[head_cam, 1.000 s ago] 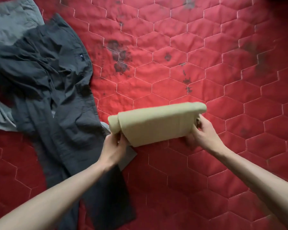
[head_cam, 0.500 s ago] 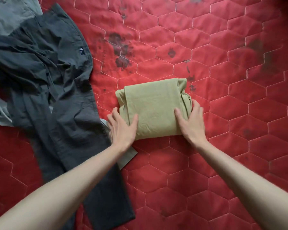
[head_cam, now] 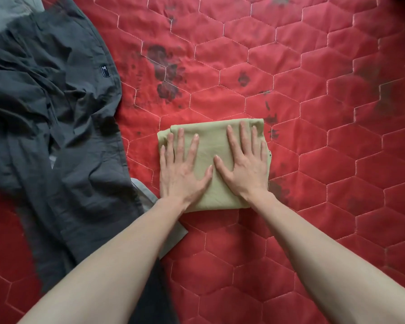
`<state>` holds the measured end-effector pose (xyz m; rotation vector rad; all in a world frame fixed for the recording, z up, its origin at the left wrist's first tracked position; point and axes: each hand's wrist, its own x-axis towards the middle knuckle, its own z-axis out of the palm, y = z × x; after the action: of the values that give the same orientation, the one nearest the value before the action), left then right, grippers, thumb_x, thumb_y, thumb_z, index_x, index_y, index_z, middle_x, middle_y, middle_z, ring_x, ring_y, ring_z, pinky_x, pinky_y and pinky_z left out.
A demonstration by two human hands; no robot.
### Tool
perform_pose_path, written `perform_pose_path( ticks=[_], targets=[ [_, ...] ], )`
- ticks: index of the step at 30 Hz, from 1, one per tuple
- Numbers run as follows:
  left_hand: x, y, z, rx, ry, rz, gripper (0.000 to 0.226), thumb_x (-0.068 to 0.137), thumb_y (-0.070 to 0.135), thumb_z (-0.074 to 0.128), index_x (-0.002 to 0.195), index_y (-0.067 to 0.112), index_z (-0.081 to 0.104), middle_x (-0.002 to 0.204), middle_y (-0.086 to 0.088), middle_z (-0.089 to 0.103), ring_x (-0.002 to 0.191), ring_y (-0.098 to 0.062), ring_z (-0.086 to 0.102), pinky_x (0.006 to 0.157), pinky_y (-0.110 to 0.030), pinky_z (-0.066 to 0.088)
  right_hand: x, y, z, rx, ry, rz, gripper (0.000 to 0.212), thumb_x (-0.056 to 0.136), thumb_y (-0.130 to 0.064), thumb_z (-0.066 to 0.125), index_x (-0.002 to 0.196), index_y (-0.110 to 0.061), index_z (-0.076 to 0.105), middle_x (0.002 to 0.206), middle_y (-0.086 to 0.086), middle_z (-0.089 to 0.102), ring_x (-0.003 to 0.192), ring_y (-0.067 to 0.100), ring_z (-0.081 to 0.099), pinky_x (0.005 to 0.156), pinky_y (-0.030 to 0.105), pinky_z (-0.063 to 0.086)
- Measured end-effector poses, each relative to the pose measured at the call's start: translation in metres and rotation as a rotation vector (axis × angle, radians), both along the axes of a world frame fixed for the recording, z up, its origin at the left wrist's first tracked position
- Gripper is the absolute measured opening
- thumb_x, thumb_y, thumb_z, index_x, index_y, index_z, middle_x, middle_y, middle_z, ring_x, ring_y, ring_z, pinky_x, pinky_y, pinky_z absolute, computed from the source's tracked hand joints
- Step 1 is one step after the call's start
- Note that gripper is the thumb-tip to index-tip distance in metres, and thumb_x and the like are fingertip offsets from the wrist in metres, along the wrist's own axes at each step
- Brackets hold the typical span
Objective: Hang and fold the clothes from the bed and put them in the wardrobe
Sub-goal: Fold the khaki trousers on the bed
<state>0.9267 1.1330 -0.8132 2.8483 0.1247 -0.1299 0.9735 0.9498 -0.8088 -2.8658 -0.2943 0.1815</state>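
Note:
A folded olive-green garment (head_cam: 212, 141) lies as a neat square on the red quilted bed cover (head_cam: 313, 136). My left hand (head_cam: 181, 167) lies flat on its left half with the fingers spread. My right hand (head_cam: 244, 162) presses flat on its right half, fingers straight. A crumpled dark grey pair of trousers (head_cam: 56, 118) stretches along the left side of the bed, apart from the green square.
A lighter grey garment (head_cam: 7, 12) shows at the top left corner and pokes out from under the trousers near my left forearm (head_cam: 147, 192). Dark stains (head_cam: 166, 73) mark the cover above the green garment. The wardrobe is out of view.
The green garment, held up rolled between both hands a second ago, was laid down on the bed. Both hands then slid from its near edge onto its top and now press it flat.

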Motion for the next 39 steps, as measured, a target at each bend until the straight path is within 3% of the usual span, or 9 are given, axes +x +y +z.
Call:
perform_pose_path(
  ticks=[7,16,18,21,26,32,35,37,39],
  targets=[
    [-0.001,0.010,0.011,-0.009,-0.026,0.145,0.098,0.088,0.071,0.048,0.165,0.024,0.011,0.172,-0.011,-0.007,0.159,-0.026,-0.010,0.129,-0.050,0.000,0.010,-0.028,0.006,0.126,0.100,-0.095,0.086,0.100,-0.066,0.043,0.165,-0.033,-0.002,0.174,-0.006,-0.008,0.160,0.015,-0.008,0.129,0.049,0.005],
    [0.005,0.018,0.011,-0.166,0.154,0.126,0.109,0.087,0.079,0.039,0.161,0.025,-0.020,0.166,-0.006,-0.033,0.153,-0.022,-0.032,0.129,-0.046,0.001,0.011,-0.027,0.005,0.181,0.191,-0.154,0.087,0.100,-0.066,0.041,0.166,-0.026,-0.001,0.174,-0.001,-0.005,0.160,0.015,-0.006,0.130,0.045,0.003],
    [0.002,0.013,0.021,-0.234,0.116,0.200,0.114,0.086,0.076,0.053,0.163,0.026,-0.014,0.170,-0.003,-0.024,0.156,-0.020,-0.023,0.129,-0.044,0.006,0.008,-0.024,0.012,0.280,0.217,-0.234,0.089,0.098,-0.064,0.049,0.166,-0.027,0.007,0.174,0.000,0.005,0.160,0.016,0.004,0.129,0.046,0.010],
    [-0.008,-0.005,0.039,-0.376,0.087,0.555,0.122,0.075,0.069,0.074,0.163,0.029,-0.001,0.168,-0.004,0.005,0.153,-0.026,0.014,0.122,-0.047,0.024,-0.007,-0.018,0.030,0.477,0.189,-0.499,0.086,0.090,-0.052,0.069,0.161,-0.029,0.025,0.165,-0.002,0.030,0.150,0.019,0.027,0.123,0.042,0.024],
    [-0.025,-0.017,0.046,-0.558,0.284,0.985,0.110,0.062,0.073,0.081,0.142,0.012,0.035,0.143,-0.015,0.046,0.136,-0.038,0.043,0.112,-0.050,0.039,-0.032,-0.019,0.053,0.472,0.377,-0.755,0.090,0.078,-0.062,0.077,0.148,-0.023,0.037,0.144,0.007,0.043,0.134,0.032,0.044,0.108,0.046,0.038],
    [-0.022,0.015,0.043,-0.723,0.424,0.831,0.104,0.052,0.075,0.085,0.127,0.011,0.053,0.125,-0.002,0.066,0.118,-0.026,0.064,0.099,-0.038,0.052,-0.019,-0.025,0.065,0.368,0.575,-0.698,0.085,0.073,-0.077,0.071,0.131,-0.023,0.042,0.127,0.006,0.063,0.120,0.035,0.059,0.099,0.047,0.046],
    [-0.022,0.027,0.046,-0.867,0.465,0.682,0.069,0.066,0.052,0.093,0.121,0.019,0.066,0.110,0.010,0.071,0.105,-0.010,0.068,0.079,-0.013,0.050,-0.018,-0.028,0.062,0.311,0.619,-0.604,0.080,0.076,-0.082,0.064,0.125,-0.024,0.041,0.124,0.005,0.063,0.119,0.036,0.061,0.097,0.046,0.045],
    [-0.021,0.028,0.050,-0.930,0.466,0.636,0.043,0.076,0.035,0.090,0.111,0.026,0.065,0.103,0.016,0.069,0.099,-0.005,0.067,0.077,-0.011,0.049,-0.020,-0.031,0.057,0.462,0.628,-0.595,0.073,0.078,-0.076,0.069,0.124,-0.026,0.042,0.120,-0.003,0.062,0.117,0.030,0.061,0.100,0.046,0.047],
    [-0.021,0.028,0.052,-0.986,0.448,0.637,0.039,0.077,0.031,0.090,0.104,0.030,0.062,0.103,0.017,0.068,0.102,-0.007,0.067,0.090,-0.024,0.053,-0.023,-0.034,0.053,0.692,0.630,-0.614,0.067,0.082,-0.062,0.076,0.124,-0.024,0.042,0.120,-0.008,0.061,0.118,0.022,0.062,0.104,0.046,0.049]
  ],
)
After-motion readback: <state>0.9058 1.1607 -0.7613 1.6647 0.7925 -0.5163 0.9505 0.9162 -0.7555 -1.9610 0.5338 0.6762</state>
